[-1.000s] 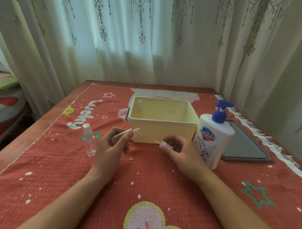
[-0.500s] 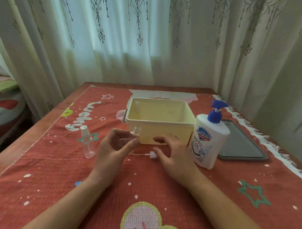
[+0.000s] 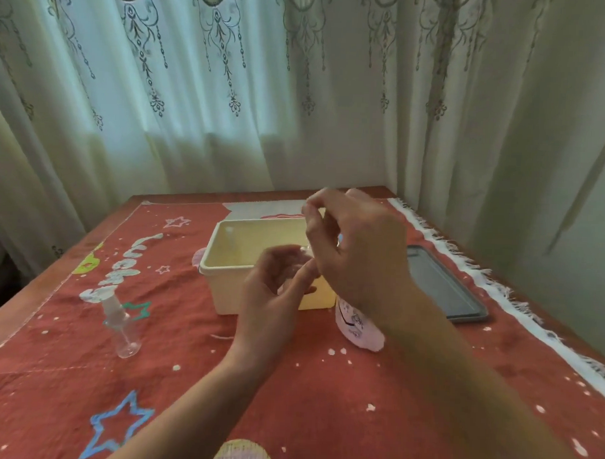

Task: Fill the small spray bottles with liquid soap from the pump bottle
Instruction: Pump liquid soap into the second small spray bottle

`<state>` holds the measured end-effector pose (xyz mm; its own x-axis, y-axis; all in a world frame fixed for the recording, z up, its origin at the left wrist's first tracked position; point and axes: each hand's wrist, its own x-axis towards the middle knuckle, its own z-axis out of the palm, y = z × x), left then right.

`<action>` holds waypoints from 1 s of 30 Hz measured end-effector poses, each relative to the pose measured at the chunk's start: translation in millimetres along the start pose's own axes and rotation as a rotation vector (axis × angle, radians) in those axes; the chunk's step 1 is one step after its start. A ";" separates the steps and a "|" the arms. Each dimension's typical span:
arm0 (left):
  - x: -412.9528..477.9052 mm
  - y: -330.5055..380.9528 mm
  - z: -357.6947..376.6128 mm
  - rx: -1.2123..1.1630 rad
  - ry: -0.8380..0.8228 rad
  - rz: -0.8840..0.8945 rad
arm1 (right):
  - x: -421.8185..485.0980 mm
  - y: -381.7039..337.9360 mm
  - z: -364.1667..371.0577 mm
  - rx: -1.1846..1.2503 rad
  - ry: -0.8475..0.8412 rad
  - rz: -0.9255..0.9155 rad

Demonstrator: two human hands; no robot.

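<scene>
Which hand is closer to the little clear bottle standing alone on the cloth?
Left. The left hand is right of the bottle, in front of the tub; the right hand is farther right.

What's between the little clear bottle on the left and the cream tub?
Nothing: the head view shows only red tablecloth with a printed green star between spray bottle and tub.

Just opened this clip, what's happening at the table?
A person's left hand grips what looks like a small clear bottle in front of the cream tub. The right hand, fingers curled, is up over the pump bottle, hiding its head. A second spray bottle stands capped to the left, untouched.
</scene>
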<state>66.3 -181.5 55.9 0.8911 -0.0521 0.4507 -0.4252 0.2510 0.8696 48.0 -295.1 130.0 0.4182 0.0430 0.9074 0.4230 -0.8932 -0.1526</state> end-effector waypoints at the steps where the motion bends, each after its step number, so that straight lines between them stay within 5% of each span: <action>1: 1.1 -1.2 7.8 0.004 -0.007 0.008 | 6.3 8.9 -5.7 0.020 -0.018 0.003; 8: -1.6 -17.2 36.9 0.074 -0.041 0.015 | 2.2 74.1 -6.3 0.549 -0.321 0.530; 11: -1.3 -17.0 40.3 0.107 -0.072 0.048 | -9.2 73.8 2.2 0.754 -0.300 0.725; 30: 1.9 -4.8 48.3 0.101 -0.138 0.051 | -10.7 65.4 -0.1 0.859 -0.268 0.822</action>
<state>62.4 -229.5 62.3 0.8408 -0.1752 0.5123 -0.4893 0.1591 0.8575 71.1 -354.0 110.3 0.9216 -0.2139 0.3240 0.3056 -0.1152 -0.9452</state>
